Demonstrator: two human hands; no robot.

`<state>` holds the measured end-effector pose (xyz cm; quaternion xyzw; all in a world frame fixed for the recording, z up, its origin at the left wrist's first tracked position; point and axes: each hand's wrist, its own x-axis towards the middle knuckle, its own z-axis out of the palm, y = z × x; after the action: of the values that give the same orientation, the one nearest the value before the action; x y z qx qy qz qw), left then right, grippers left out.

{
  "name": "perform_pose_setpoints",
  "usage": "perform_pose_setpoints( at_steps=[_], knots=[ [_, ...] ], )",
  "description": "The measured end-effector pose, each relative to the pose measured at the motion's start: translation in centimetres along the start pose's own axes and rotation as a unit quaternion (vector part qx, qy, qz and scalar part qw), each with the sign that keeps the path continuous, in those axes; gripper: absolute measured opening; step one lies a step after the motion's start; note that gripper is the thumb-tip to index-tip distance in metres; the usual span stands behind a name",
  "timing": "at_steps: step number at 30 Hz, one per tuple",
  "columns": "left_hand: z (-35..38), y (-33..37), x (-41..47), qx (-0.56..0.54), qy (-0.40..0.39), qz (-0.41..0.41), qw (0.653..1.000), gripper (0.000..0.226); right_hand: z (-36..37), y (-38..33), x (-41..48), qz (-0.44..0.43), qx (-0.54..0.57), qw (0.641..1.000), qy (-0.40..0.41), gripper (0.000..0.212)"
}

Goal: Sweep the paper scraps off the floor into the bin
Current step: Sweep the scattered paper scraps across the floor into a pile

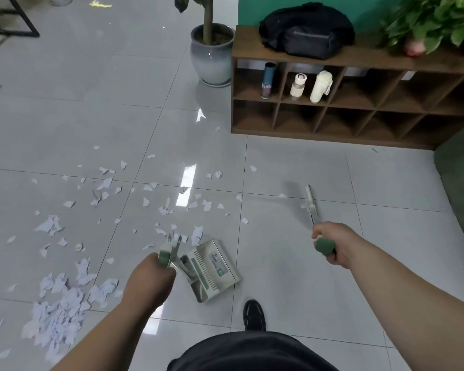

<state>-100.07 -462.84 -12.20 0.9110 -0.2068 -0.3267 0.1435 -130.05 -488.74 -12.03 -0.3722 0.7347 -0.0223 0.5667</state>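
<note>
White paper scraps (pixel 102 188) lie scattered over the grey tiled floor, with a thick heap (pixel 56 314) at the lower left. My left hand (pixel 148 279) grips the green-capped handle of a white dustpan (pixel 212 269), which sits on the floor just right of that hand. My right hand (pixel 332 242) grips the green end of a broom handle (pixel 311 204); the broom head (pixel 295 188) is blurred, out on the floor to the right of the scraps. No bin is in view.
A brown cubby shelf (pixel 359 113) holding bottles stands at the right, with a black bag (pixel 306 30) on top. A potted plant in a ceramic pot (pixel 212 57) stands beside it. My black shoe (pixel 254 314) is just below the dustpan. Black furniture legs (pixel 14 25) stand far left.
</note>
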Motion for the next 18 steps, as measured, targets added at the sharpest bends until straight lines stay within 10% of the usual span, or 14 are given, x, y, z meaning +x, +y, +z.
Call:
perform_pose_setpoints(
  at_steps=[18],
  knots=[
    [0.5, 2.1, -2.0, -0.032, 0.067, -0.124, 0.989, 0.019, 9.8, -2.6, -2.2, -0.019, -0.184, 0.953, -0.238, 0.009]
  ],
)
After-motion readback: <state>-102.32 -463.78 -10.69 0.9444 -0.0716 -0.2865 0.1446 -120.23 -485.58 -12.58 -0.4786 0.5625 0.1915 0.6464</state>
